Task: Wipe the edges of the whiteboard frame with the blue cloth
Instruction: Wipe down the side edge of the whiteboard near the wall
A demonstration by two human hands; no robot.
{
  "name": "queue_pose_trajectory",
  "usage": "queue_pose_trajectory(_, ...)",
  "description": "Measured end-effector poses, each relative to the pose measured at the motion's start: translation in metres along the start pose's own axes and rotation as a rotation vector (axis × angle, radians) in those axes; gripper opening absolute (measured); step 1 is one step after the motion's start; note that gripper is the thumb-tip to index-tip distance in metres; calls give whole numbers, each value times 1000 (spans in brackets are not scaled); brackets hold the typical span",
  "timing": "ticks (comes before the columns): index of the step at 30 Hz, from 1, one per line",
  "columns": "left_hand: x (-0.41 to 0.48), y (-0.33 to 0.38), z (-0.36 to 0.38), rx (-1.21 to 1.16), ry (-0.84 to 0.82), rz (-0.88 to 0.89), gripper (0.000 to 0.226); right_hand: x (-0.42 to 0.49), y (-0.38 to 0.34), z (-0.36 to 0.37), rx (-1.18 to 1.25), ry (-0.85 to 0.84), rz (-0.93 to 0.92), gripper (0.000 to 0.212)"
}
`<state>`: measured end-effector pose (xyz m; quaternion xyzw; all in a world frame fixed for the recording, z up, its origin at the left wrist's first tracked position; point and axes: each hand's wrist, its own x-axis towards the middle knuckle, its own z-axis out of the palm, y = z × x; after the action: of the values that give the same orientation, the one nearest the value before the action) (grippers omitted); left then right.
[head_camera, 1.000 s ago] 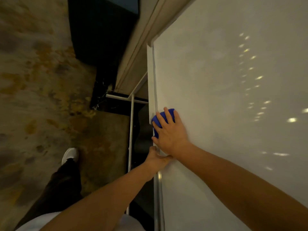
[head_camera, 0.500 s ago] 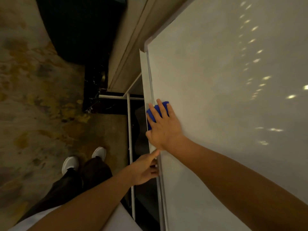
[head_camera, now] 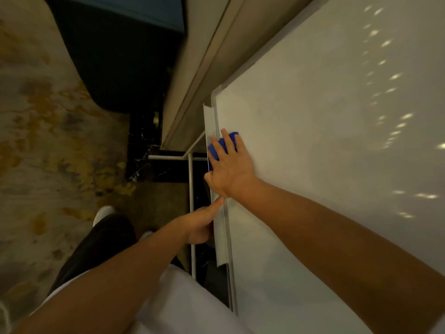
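Observation:
A large whiteboard (head_camera: 325, 145) fills the right side of the head view, seen steeply from above. Its thin metal frame edge (head_camera: 228, 261) runs down the left side, with a pale tray strip (head_camera: 210, 121) beside it. My right hand (head_camera: 231, 169) lies flat on the board at this edge and presses a blue cloth (head_camera: 222, 143) under its fingers. Only part of the cloth shows between and beyond the fingers. My left hand (head_camera: 201, 222) grips the tray strip just below, thumb pointing up along it.
The board's white stand tubes (head_camera: 191, 189) reach down to the floor left of the frame. A beige wall panel (head_camera: 204, 56) stands behind. A dark cabinet (head_camera: 120, 56) sits on the mottled carpet (head_camera: 36, 153). My dark trouser leg (head_camera: 96, 247) and white shoe (head_camera: 103, 213) are below.
My right hand and the blue cloth have slid along the left frame edge toward the board's corner. My left hand has followed along the tray strip; the camera has shifted.

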<state>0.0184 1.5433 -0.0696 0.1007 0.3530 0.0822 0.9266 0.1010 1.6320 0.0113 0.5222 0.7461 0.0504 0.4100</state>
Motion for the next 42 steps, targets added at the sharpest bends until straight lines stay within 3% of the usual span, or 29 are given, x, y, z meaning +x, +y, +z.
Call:
queue_pose_trajectory(2,1,20,-3,15,-9,37,120,12,5,-5,-12,2,-6,72)
queue_pose_trajectory(4,5,36,-5,-33,-24,66,88,23,11,-12,-8,5,-10,72)
queue_pose_trajectory(10,23,110,-12,-52,41,36,28,70,29,-34,-28,2,31,67)
queue_pose_trajectory(12,28,139,-21,-50,27,8,21,93,38,-45,-8,4,55,67)
queue_pose_trajectory(18,35,203,-45,-28,-21,-13,23,142,53,-72,-14,-43,98,60)
queue_pose_trajectory(23,43,256,-52,-99,101,84,30,155,66,-96,-5,-93,108,62)
queue_pose_trajectory(29,45,309,-34,296,165,241,43,114,102,-121,10,-47,138,59)
queue_pose_trajectory(33,48,315,-14,931,255,365,46,80,139,-136,74,122,413,68)
queue_pose_trajectory(35,48,317,0,963,151,403,44,67,145,-136,129,232,543,76)
queue_pose_trajectory(37,47,316,15,865,38,509,24,64,135,-131,129,176,515,82)
queue_pose_trajectory(39,47,318,16,759,-57,489,32,70,124,-124,99,114,453,82)
queue_pose_trajectory(40,48,321,18,867,-60,510,36,73,125,-123,88,109,453,82)
queue_pose_trajectory(42,53,329,12,1289,20,527,69,72,138,-128,53,159,479,80)
